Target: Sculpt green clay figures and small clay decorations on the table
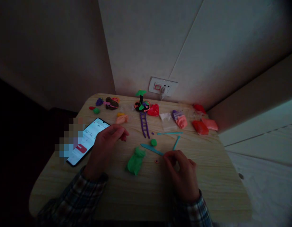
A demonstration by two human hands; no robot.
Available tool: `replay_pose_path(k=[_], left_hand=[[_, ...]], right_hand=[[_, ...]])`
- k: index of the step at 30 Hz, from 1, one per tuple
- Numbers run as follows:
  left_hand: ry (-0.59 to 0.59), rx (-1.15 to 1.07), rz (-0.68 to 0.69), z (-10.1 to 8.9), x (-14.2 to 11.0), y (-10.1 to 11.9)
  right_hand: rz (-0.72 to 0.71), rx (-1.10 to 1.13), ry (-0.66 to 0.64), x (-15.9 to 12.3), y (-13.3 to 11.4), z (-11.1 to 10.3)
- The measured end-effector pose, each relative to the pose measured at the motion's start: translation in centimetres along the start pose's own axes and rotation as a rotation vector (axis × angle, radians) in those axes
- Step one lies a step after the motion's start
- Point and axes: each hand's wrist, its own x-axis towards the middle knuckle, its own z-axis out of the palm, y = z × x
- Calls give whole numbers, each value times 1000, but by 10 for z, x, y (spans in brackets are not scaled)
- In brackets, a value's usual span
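My right hand pinches the near end of a blue plastic clay knife, whose blade points left along the table. Just past the blade lies a small lump of green clay. A tiny orange and purple clay piece rests left of my right fingertips. My left hand hovers by the phone with its fingers curled together; whatever they may hold is hidden. Between both hands sits a bag of green clay. Farther back, a purple clay ladder leads to a black clay base with a green-topped tree.
A phone showing a timer lies at left. Two more blue tools, a thin one and a short one, lie right of the ladder. Bagged clay, including a red pack, lines the back right. A wall socket holds a plug.
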Motion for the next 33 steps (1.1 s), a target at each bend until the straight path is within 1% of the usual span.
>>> replay_pose_path(k=[3, 4, 6, 8, 9, 13, 15, 17, 19, 23, 27, 30, 33], left_hand=[[29, 48, 16, 0, 0, 2], [21, 74, 1, 0, 0, 3], [47, 96, -1, -1, 0, 3], [48, 134, 22, -3, 1, 3], [49, 170, 49, -4, 3, 3], [126, 351, 220, -8, 11, 6], [118, 440, 271, -8, 18, 9], [81, 533, 311, -5, 26, 12], [41, 638, 346, 0, 35, 13], [17, 874, 445, 16, 52, 11], [-14, 1003, 490, 28, 63, 9], [16, 1046, 520, 26, 66, 9], [71, 1062, 514, 15, 70, 7]], right_hand=[[-59, 20, 43, 10, 6, 1], [-73, 23, 59, 14, 8, 0], [-93, 30, 96, 24, 11, -2], [-100, 47, 132, 34, 15, -6], [-100, 59, 149, 38, 16, -7], [-77, 111, 212, 47, 19, -10], [-45, 130, 248, 48, 18, -9], [-21, 157, 269, 48, 17, -7], [-12, 187, 273, 47, 17, -5], [-17, 217, 248, 46, 20, -2], [-12, 210, 258, 45, 23, 0], [-14, 206, 237, 44, 25, 1], [-17, 211, 232, 45, 26, 1]])
